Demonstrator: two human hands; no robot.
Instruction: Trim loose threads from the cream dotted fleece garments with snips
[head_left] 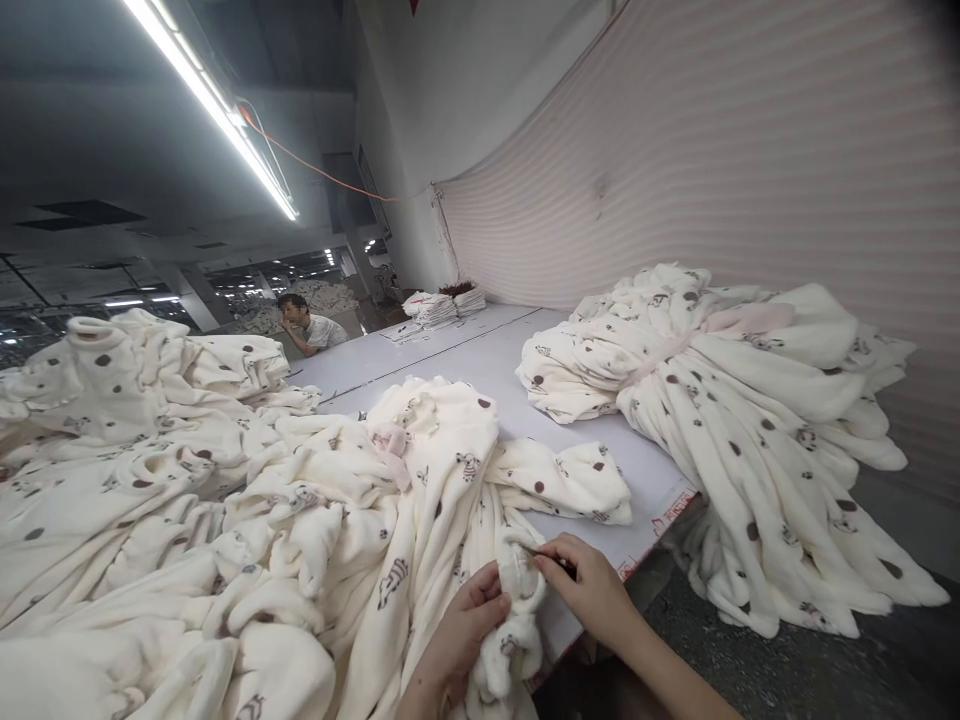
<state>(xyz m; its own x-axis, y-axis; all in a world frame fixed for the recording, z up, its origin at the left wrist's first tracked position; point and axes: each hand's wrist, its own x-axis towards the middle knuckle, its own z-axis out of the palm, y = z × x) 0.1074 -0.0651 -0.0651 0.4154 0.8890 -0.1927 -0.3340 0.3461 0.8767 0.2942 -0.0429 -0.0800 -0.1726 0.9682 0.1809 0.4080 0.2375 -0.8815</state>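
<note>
My left hand [463,625] is closed around a gathered edge of a cream fleece garment [450,470] printed with brown dots and small striped animals. The fabric bunches up between my two hands at the table's near edge. My right hand [586,582] pinches a thin dark tool [568,570], its tip against the fleece; the fingers hide most of it, so its kind cannot be made out. A pink strip [391,450] lies on the cloth beyond my left hand.
A heap of similar garments [150,480] covers the left side. At right, a bundle [735,400] tied with a pink band hangs over the edge of the pale table [480,350]. Stacked white pieces [431,308] stand at the back, near a seated person [322,332]. A striped pink cloth [712,150] hangs along the wall.
</note>
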